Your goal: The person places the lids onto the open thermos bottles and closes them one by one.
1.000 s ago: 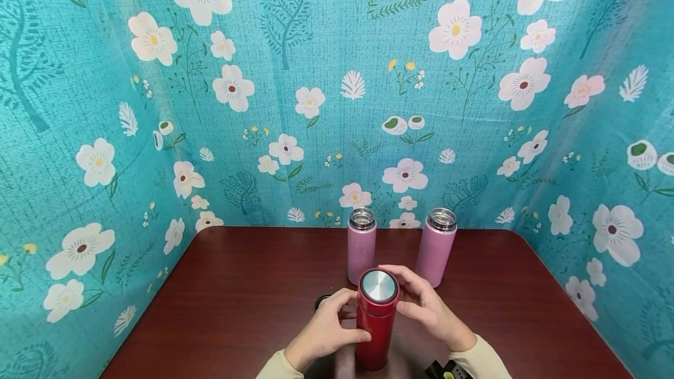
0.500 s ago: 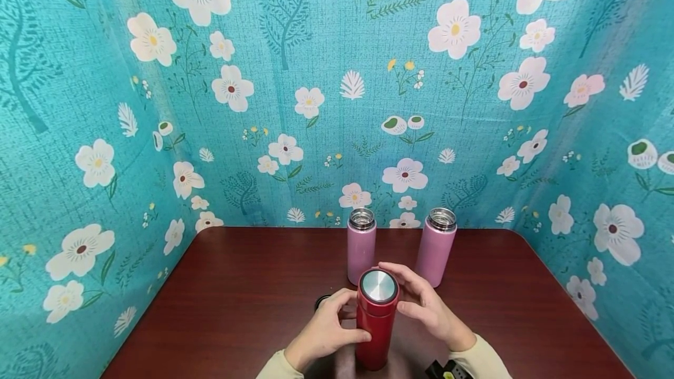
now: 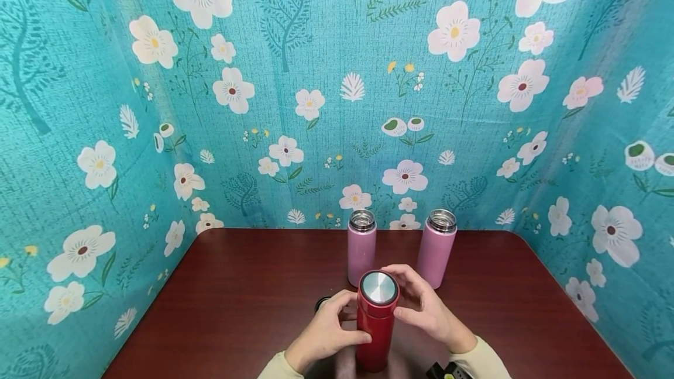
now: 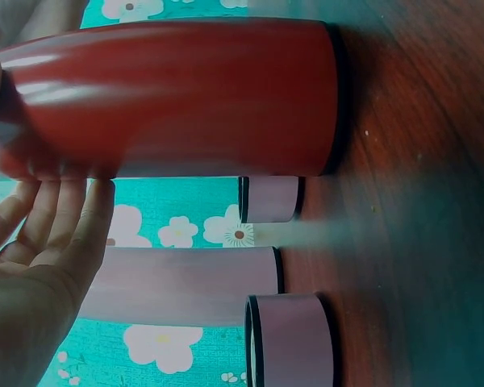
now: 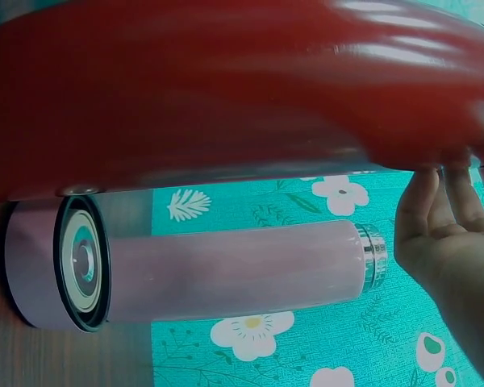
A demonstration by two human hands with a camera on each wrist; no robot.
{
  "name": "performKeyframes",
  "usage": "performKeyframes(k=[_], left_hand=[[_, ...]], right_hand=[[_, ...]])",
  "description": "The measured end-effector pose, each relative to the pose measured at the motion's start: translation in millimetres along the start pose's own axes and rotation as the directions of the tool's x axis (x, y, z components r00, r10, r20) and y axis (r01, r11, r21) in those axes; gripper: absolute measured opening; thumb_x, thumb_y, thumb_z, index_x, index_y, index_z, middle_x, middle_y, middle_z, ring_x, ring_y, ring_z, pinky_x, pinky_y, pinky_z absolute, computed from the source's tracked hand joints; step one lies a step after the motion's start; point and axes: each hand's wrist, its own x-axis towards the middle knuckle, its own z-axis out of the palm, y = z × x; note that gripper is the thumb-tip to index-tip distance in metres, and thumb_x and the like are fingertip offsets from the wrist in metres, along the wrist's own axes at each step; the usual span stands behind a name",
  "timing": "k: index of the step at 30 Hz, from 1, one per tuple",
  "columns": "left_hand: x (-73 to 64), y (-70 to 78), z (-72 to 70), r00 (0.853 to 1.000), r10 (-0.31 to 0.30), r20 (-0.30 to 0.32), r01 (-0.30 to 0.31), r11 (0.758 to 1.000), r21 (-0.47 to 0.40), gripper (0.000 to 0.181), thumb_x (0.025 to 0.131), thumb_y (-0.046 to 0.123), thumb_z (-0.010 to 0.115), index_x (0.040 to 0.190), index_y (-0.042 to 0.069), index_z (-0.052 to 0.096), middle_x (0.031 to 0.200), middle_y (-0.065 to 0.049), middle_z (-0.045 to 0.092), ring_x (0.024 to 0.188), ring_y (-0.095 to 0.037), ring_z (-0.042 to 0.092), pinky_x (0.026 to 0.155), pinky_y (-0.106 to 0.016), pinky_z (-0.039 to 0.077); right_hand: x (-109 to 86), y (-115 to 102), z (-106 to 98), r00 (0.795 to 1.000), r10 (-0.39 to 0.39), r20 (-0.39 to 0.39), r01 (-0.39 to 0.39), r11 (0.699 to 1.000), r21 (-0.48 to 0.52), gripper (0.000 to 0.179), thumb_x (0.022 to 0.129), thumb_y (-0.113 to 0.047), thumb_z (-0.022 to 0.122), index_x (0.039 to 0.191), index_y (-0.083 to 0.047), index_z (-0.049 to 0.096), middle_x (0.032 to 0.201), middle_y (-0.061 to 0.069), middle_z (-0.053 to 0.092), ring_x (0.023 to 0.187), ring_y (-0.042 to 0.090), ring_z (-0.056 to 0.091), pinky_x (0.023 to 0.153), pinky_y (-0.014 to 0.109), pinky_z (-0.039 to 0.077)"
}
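Observation:
A red thermos (image 3: 375, 335) with a silver-topped lid (image 3: 379, 288) is upright near the front of the table. My left hand (image 3: 329, 329) grips its body, thumb across the near side and fingers behind. At the top, my right hand (image 3: 429, 312) holds the lid, its thumb at the right edge by the seam and its fingers round the back. Behind stand two pink thermoses with bare steel mouths, a left one (image 3: 361, 250) and a right one (image 3: 437, 250). Two short pink caps, a farther one (image 4: 272, 199) and a nearer one (image 4: 294, 343), show in the left wrist view.
The dark red-brown table (image 3: 237, 291) reaches back to a blue flowered cloth (image 3: 316, 133) that hangs behind and on both sides. A black ring-shaped cap edge (image 3: 322, 302) shows just beyond my left hand, mostly hidden by it.
My right thumb has slid slightly down and left along the lid's edge, and its fingers have shifted a little. My left hand and the thermoses have stayed in place.

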Motion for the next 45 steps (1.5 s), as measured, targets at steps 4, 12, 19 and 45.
performKeyframes(k=[4, 12, 19, 45], left_hand=[[-0.7, -1.1, -0.1, 1.0, -0.015, 0.003, 0.015, 1.0, -0.011, 0.05, 0.076, 0.023, 0.08, 0.121, 0.016, 0.058, 0.113, 0.003, 0.059, 0.1, -0.019, 0.061, 0.081, -0.03, 0.052], [1.1, -14.2, 0.4, 1.0, -0.022, 0.008, 0.022, 1.0, -0.012, 0.05, 0.077, 0.027, 0.079, 0.121, 0.02, 0.058, 0.114, 0.003, 0.059, 0.101, -0.017, 0.061, 0.083, -0.032, 0.051], [1.0, -13.2, 0.8, 1.0, -0.023, 0.006, 0.023, 1.0, -0.003, 0.05, 0.077, 0.028, 0.079, 0.121, 0.021, 0.058, 0.113, 0.004, 0.06, 0.1, -0.014, 0.061, 0.082, -0.031, 0.052], [1.1, -12.5, 0.7, 0.998, -0.067, 0.004, 0.067, 0.998, -0.008, 0.052, 0.075, 0.03, 0.081, 0.121, 0.025, 0.058, 0.114, 0.006, 0.059, 0.102, -0.019, 0.061, 0.084, -0.031, 0.051]], right_hand=[[-0.2, -2, 1, 1.0, -0.004, 0.004, 0.004, 1.0, 0.003, 0.054, 0.088, 0.001, 0.049, 0.138, 0.007, 0.031, 0.133, 0.017, 0.048, 0.12, 0.024, 0.05, 0.097, 0.033, 0.042], [0.6, -6, 2, 1.0, 0.027, 0.01, -0.027, 0.998, 0.051, 0.056, 0.09, 0.004, 0.044, 0.143, 0.007, 0.027, 0.138, 0.014, 0.046, 0.122, 0.023, 0.049, 0.098, 0.032, 0.041], [1.1, -4, 1, 1.0, 0.004, 0.015, -0.005, 1.0, 0.004, 0.053, 0.09, 0.002, 0.047, 0.139, 0.009, 0.029, 0.132, 0.016, 0.05, 0.117, 0.024, 0.052, 0.095, 0.033, 0.044], [1.1, -4, 1, 1.0, 0.009, 0.014, -0.009, 1.0, -0.014, 0.052, 0.089, 0.002, 0.048, 0.139, 0.008, 0.032, 0.132, 0.015, 0.051, 0.117, 0.024, 0.053, 0.095, 0.032, 0.044]])
